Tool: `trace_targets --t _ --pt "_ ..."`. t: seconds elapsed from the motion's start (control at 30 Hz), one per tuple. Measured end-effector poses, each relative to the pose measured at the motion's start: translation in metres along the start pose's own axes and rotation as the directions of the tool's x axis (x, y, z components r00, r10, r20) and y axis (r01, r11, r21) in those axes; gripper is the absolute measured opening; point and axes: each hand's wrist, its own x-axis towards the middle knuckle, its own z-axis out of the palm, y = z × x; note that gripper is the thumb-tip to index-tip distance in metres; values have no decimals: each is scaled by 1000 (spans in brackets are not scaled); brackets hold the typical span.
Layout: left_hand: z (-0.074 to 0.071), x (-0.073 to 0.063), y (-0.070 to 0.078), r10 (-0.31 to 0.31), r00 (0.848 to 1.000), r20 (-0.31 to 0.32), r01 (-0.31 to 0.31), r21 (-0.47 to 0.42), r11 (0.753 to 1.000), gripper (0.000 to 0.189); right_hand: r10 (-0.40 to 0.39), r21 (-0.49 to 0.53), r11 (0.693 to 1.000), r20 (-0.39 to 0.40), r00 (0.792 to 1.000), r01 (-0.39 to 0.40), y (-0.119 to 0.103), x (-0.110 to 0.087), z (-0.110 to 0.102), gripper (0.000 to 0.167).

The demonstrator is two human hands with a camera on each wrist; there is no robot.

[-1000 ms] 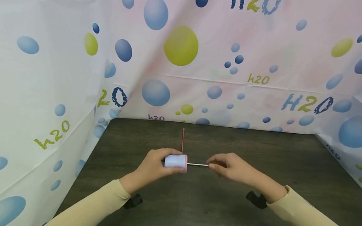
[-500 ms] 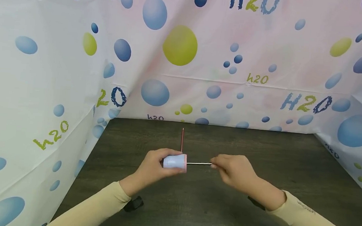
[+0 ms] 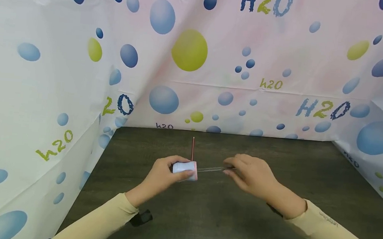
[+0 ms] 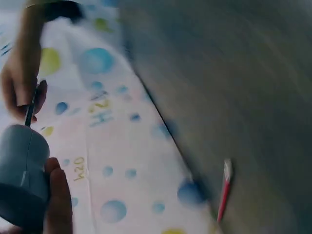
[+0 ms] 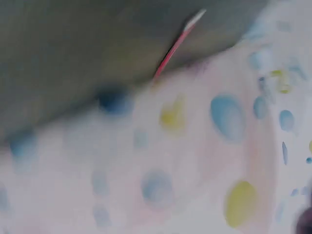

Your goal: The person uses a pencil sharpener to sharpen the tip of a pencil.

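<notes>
In the head view, my left hand [image 3: 158, 175] grips a light blue, waisted pencil sharpener [image 3: 183, 167] with a pink end facing right. A thin pencil [image 3: 212, 169], blurred by motion, stands in that pink end. My right hand [image 3: 254, 177] pinches the pencil's other end between thumb and fingers. The left wrist view has the sharpener [image 4: 22, 158] at lower left, with the pencil looking dark [image 4: 30, 109] between it and the right hand [image 4: 22, 80]. Beyond the left hand lies a red pencil [image 3: 193, 149] with a pale tip.
The dark wooden table [image 3: 217, 215] is bounded by a white backdrop [image 3: 215, 72] with blue and green dots behind and at the sides. A black strap [image 3: 141, 218] shows by the left wrist. The red pencil [image 5: 173, 53] appears in the right wrist view too.
The right hand has turned over and back at the wrist while pinching the pencil, shifting slightly right and up. The left hand stays nearly in place, with the sharpener tilted a little.
</notes>
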Motion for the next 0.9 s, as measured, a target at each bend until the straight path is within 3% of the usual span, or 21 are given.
trace_targets --t 0.03,0.1,0.17,0.2,0.23,0.3,0.37,0.4,0.43,0.47,0.5,0.57,0.6,0.63,0.67,0.7,0.77,0.8,0.83,0.87,0.9 --pt "-1 2 2 -108 994 22 110 -84 990 39 -119 -204 975 -124 985 92 0 0 2 34" --pt "-2 4 5 -240 967 81 252 -196 948 43 -325 -444 876 -254 911 188 0 0 5 29" --pt "-3 6 6 -278 952 130 302 -233 924 44 -401 -504 837 -297 867 214 -1 1 8 27" --pt "-3 5 7 -271 952 139 297 -220 929 45 -396 -495 843 -305 866 211 -2 0 8 28" --pt "-2 5 7 -249 959 133 272 -192 943 44 -377 -469 859 -309 873 205 -3 0 9 30" --pt "-1 3 6 -161 983 94 171 -117 978 41 -262 -353 922 -267 927 159 -5 -3 9 35" --pt "0 1 4 46 998 40 -47 20 999 39 -42 -83 996 -100 994 34 -9 -4 4 33" --pt "1 0 2 189 981 31 -191 121 974 41 67 87 994 27 997 -69 -10 -4 1 32" --pt "1 0 0 353 935 35 -352 219 910 44 159 266 942 178 971 -202 -10 -4 -3 32" --pt "0 0 -3 514 856 46 -501 318 805 48 232 420 828 345 910 -371 -9 -3 -6 31" --pt "0 1 -5 654 753 65 -617 415 669 52 270 519 666 501 822 -536 -8 -2 -9 29" --pt "-1 3 -9 826 551 115 -732 541 413 58 252 550 362 720 647 -753 -1 -1 -12 30" --pt "-1 3 -10 850 509 132 -742 568 356 60 227 536 278 770 596 -797 2 0 -11 32" --pt "0 3 -11 846 517 133 -740 566 363 60 224 524 235 791 570 -819 5 0 -11 34" --pt "0 3 -11 804 581 123 -718 543 436 57 234 529 246 781 579 -812 6 0 -10 34" --pt "1 3 -10 726 679 109 -670 496 552 54 260 544 304 742 618 -782 7 0 -9 34" --pt "3 2 -8 464 883 66 -456 351 818 46 327 531 553 571 753 -642 5 -1 -7 36" --pt "4 3 -6 297 954 42 -297 265 917 44 330 467 704 451 829 -535 4 -2 -5 39" --pt "4 3 -5 142 989 26 -145 175 974 41 297 362 839 322 899 -407 2 -2 -2 41" --pt "4 5 -4 8 1000 21 -10 93 996 39 229 227 935 197 953 -272 1 -2 1 42" --pt "4 6 -3 -98 995 28 98 16 995 39 138 84 986 80 987 -144 1 -2 5 42"
